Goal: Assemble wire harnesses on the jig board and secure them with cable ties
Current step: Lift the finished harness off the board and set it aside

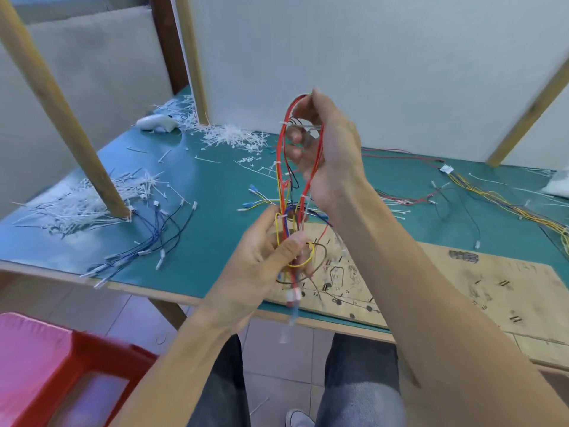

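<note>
Mid-frame, left grip (268, 257) and right grip (329, 155) both clamped the tied harness (280, 161) above the jig board (492, 291), seemingly inspecting it; laying it aside would want untangled ends

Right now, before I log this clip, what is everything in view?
wire harness: one, red, yellow, blue and black wires with white ties, held up over the table's front edge
jig board: one, plywood, table front right
table: one, green top
cable ties: two white piles, left and back, plus strays
blue and black wires: one loose bunch, table front left
yellow and red wires: one spread, table right
white object: one, back left, too blurred to name
wooden posts: three, tan, left, back, right
red plastic item: one, floor, lower left
left hand: grips the harness's lower end
right hand: grips its top loop
</note>
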